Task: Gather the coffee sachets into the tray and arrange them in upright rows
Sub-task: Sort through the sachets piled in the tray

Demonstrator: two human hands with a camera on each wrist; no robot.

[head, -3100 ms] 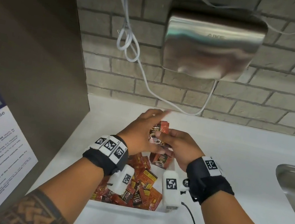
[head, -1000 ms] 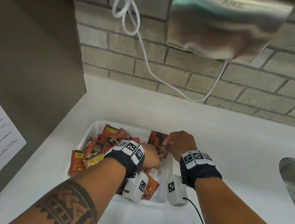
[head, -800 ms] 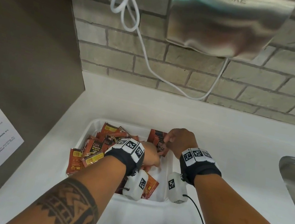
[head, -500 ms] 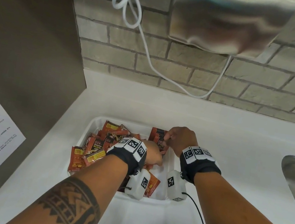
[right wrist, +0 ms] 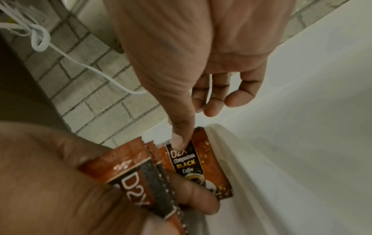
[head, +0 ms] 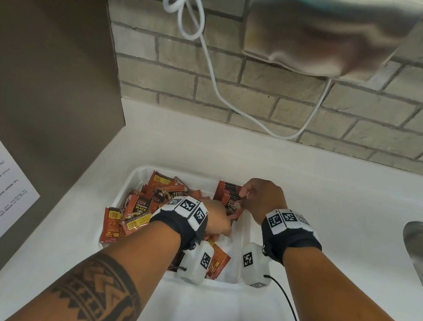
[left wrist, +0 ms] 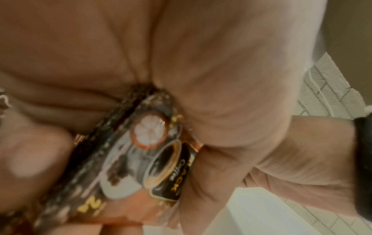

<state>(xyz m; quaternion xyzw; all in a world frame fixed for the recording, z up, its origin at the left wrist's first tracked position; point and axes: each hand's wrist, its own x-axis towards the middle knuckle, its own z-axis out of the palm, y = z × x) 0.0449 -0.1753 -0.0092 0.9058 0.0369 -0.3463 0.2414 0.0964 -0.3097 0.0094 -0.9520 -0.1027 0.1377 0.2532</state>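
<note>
We see a white tray (head: 229, 284) on the white surface (head: 341, 189), with loose coffee sachets (head: 140, 207) heaped in its left half and a few upright sachets (head: 227, 191) standing against its far right wall. The left hand (head: 218, 218) has its grip closed around a small bundle of sachets (left wrist: 141, 159) just beside that upright row. The right hand (head: 263, 197) presses its thumb on the front upright sachet (right wrist: 198, 160), its other fingers loosely curled.
</note>
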